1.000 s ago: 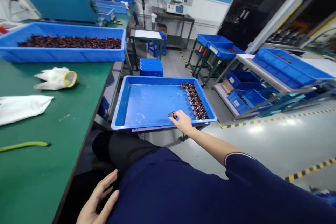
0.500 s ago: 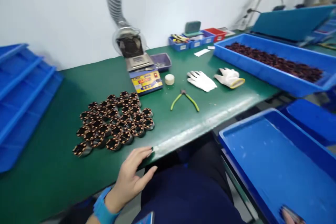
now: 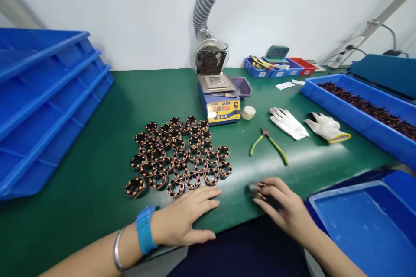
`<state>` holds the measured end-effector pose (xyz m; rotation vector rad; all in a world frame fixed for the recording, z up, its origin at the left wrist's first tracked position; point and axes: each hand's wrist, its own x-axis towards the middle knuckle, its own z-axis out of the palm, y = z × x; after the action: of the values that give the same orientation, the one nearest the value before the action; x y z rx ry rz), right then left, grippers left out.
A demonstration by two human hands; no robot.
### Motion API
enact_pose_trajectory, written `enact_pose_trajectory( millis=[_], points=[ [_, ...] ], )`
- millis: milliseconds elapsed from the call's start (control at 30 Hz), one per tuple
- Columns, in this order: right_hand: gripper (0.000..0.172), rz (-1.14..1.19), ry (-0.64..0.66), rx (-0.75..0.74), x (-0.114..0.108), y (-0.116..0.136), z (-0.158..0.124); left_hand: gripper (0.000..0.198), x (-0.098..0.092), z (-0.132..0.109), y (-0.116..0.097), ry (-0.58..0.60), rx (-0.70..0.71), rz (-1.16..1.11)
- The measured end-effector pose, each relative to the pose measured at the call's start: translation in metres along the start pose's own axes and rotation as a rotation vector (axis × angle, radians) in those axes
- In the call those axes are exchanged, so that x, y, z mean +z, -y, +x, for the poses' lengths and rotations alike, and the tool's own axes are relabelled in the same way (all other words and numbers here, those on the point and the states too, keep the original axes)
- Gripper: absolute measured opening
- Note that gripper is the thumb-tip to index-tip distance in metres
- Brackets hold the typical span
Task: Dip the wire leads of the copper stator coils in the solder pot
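Note:
My left hand (image 3: 184,217) lies flat with fingers spread on the green mat (image 3: 97,173), just in front of a cluster of several copper-wound round coils (image 3: 177,153). A blue strap and a bracelet sit on that wrist. My right hand (image 3: 282,208) is at the table's front edge, fingers curled round a dark copper-wound coil (image 3: 258,189) that is blurred by motion. Green-handled pliers (image 3: 269,143) lie a little beyond my right hand.
A blue-and-yellow heating station (image 3: 218,100) stands under a fan and grey hose (image 3: 209,54). Two white gloves (image 3: 308,124) lie to the right. Stacked blue trays (image 3: 39,95) fill the left, a tray of coils (image 3: 364,112) the right, another blue tray (image 3: 367,229) lower right.
My view swung left from the side tray back to the bench. My right hand came from the low blue tray to the table edge with a coil. My left hand slid onto the mat.

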<state>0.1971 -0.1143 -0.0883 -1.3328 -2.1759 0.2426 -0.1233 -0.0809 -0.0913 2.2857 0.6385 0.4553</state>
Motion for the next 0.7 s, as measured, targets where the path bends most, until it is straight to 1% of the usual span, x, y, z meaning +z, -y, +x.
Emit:
enact_pose_trajectory(
  millis=[33,67,133,267,333,400,467,533,567,600,633,700],
  points=[
    [0.010,0.035,0.086,-0.016,0.011,0.006,0.026,0.053,-0.003,0.000,0.003,-0.010,0.010,-0.032],
    [0.011,0.048,0.134,-0.027,0.021,0.010,0.047,0.051,-0.007,0.001,0.006,-0.024,0.012,-0.054],
    [0.012,0.059,0.192,-0.046,0.035,0.013,0.075,0.044,-0.013,0.002,0.011,-0.055,0.005,-0.091],
    [0.013,0.119,0.220,-0.106,0.058,0.014,0.101,0.030,-0.024,0.005,0.021,-0.142,-0.044,-0.177],
    [0.014,0.124,0.219,-0.105,0.070,0.020,0.112,0.028,-0.029,0.005,0.025,-0.185,-0.072,-0.181],
    [0.016,0.083,0.218,-0.080,0.078,0.029,0.122,0.028,-0.033,0.006,0.029,-0.220,-0.096,-0.158],
    [0.028,0.060,0.221,-0.080,0.074,0.036,0.132,0.029,-0.035,0.005,0.033,-0.257,-0.127,-0.136],
    [0.038,0.105,0.183,-0.130,0.059,0.038,0.138,0.031,-0.035,0.004,0.036,-0.303,-0.146,-0.114],
    [0.039,0.138,0.133,-0.165,0.048,0.035,0.140,0.031,-0.033,0.003,0.036,-0.327,-0.147,-0.091],
    [0.035,0.159,0.055,-0.198,0.037,0.028,0.143,0.032,-0.029,0.002,0.034,-0.353,-0.139,-0.058],
    [0.032,0.145,-0.031,-0.230,0.026,0.017,0.148,0.033,-0.024,0.002,0.032,-0.374,-0.128,-0.009],
    [0.035,0.069,-0.228,-0.280,0.012,-0.015,0.169,0.037,-0.009,0.007,0.027,-0.401,-0.099,0.125]
  ],
)
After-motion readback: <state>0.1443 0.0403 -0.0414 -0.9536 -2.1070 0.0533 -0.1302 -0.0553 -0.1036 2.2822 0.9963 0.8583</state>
